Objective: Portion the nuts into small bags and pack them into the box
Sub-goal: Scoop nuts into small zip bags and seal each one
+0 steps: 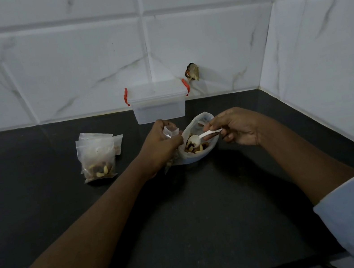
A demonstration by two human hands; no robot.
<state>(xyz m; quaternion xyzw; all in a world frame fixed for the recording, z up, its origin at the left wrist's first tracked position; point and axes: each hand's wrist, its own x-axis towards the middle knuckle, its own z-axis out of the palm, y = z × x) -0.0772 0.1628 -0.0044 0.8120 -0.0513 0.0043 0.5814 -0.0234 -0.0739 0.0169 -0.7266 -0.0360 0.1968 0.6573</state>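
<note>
A large open plastic bag of mixed nuts [198,151] lies on the black counter in the middle. My right hand [238,126] pinches a white plastic spoon [204,135] whose bowl is down among the nuts. My left hand [161,146] grips a small clear bag [169,131] just left of the big bag's mouth. Filled small bags [97,159] stand in a pile to the left. A clear plastic box with red latches [158,101], lid on, stands against the wall behind the hands.
The black counter [185,215] meets white tiled walls at the back and the right. A crumpled brown scrap [192,72] sticks to the back wall right of the box. The counter's front edge runs along the bottom of the view.
</note>
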